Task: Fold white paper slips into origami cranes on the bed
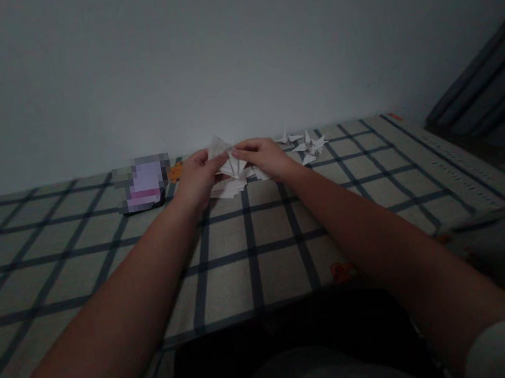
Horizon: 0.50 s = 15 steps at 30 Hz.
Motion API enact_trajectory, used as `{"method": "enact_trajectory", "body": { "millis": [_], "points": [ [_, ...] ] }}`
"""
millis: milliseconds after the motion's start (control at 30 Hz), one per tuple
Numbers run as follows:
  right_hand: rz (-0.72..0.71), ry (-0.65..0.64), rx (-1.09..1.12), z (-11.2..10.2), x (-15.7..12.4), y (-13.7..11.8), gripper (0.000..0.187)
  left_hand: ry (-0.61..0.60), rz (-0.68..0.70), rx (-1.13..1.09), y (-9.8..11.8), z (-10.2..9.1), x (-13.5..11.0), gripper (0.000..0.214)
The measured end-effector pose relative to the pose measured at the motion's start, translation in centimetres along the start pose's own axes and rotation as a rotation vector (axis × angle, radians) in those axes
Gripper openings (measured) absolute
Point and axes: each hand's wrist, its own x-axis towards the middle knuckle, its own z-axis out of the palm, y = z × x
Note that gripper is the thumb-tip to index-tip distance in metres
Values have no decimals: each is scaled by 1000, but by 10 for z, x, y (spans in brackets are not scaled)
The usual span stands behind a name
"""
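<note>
here, at the far edge of a checked cloth (255, 260), the left hand (196, 176) and right hand (263, 158) each pinch a white folded paper figure (226, 158), held between them just above a small stack of paper (229, 186); finished paper cranes (310, 147) lie near the right; a blurred phone (144, 185) rests left.

You face a bare grey wall (227, 43) in dim light, a plaid cloth (72, 247) spread below it and a dark slatted panel (497, 80) at right.
</note>
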Motion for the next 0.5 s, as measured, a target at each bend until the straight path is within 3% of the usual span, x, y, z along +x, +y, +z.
{"method": "enact_trajectory", "body": {
  "millis": [267,500],
  "points": [
    [19,33,-72,-3,1,0,10,-30,20,89,5,1,-3,26],
    [53,11,8,2,-1,-3,7,42,20,130,10,3,-8,31]
  ]
}}
